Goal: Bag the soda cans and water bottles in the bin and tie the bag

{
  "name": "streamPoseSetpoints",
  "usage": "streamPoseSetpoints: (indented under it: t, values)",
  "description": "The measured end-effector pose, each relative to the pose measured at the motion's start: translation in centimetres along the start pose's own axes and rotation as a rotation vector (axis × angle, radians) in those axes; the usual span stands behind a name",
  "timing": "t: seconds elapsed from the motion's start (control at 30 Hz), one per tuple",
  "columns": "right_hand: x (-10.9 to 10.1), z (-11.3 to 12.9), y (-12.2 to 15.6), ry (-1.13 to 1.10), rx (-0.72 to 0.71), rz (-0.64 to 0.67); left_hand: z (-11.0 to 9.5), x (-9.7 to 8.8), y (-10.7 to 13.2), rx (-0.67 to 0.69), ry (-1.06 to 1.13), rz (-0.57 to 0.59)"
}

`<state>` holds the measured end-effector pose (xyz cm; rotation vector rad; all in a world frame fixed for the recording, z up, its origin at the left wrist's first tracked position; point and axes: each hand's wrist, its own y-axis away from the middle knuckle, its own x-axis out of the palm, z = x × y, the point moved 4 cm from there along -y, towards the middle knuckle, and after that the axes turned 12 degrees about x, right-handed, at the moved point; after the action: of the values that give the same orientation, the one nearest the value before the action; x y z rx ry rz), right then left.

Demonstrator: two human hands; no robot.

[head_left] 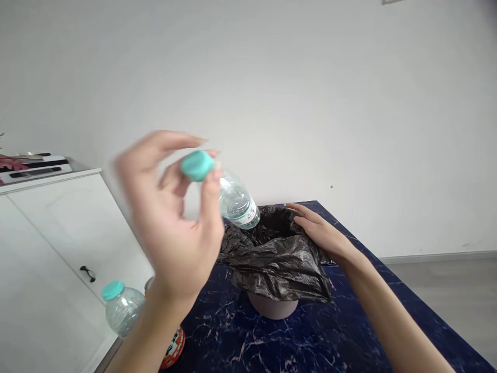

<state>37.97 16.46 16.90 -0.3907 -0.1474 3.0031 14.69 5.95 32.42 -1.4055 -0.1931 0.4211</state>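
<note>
My left hand [174, 217] is raised in front of me, motion-blurred, with thumb and fingers closed near the teal cap of a clear plastic bottle [233, 199]. The bottle tilts, its base pointing down over a small bin [272, 305] lined with a dark plastic bag [275, 259]. My right hand [318, 230] rests on the bag's right rim, fingers stretched out flat. The bin stands on a dark blue marbled table [310, 336].
A second clear bottle with a teal cap [122, 305] stands at the table's left edge, beside an orange-labelled container [174, 347]. A white cabinet [50, 248] with a dark handle stands to the left. A white wall lies behind.
</note>
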Motion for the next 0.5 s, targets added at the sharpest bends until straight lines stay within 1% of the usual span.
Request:
streamPoseSetpoints:
  t: [0.03,0.1,0.17,0.23,0.37,0.5]
  values:
    - [0.0,0.0,-0.1,-0.001,-0.008,-0.002,0.9,1.3,0.1,0.016,0.022,-0.001]
    - [0.1,0.1,-0.1,-0.007,-0.022,0.001,2.7,3.5,0.6,-0.012,0.056,0.066]
    - [0.1,0.3,-0.2,-0.016,-0.032,0.007,4.2,5.1,1.3,-0.060,0.099,0.139]
    - [0.1,0.6,-0.2,-0.018,-0.042,0.013,5.3,6.4,2.0,-0.112,0.147,0.215]
    - [0.1,0.9,-0.3,0.007,-0.047,0.012,6.4,8.6,3.2,-0.223,0.222,0.413]
    - [0.1,0.8,-0.4,0.016,-0.032,0.024,6.9,10.3,4.4,-0.257,0.226,0.588]
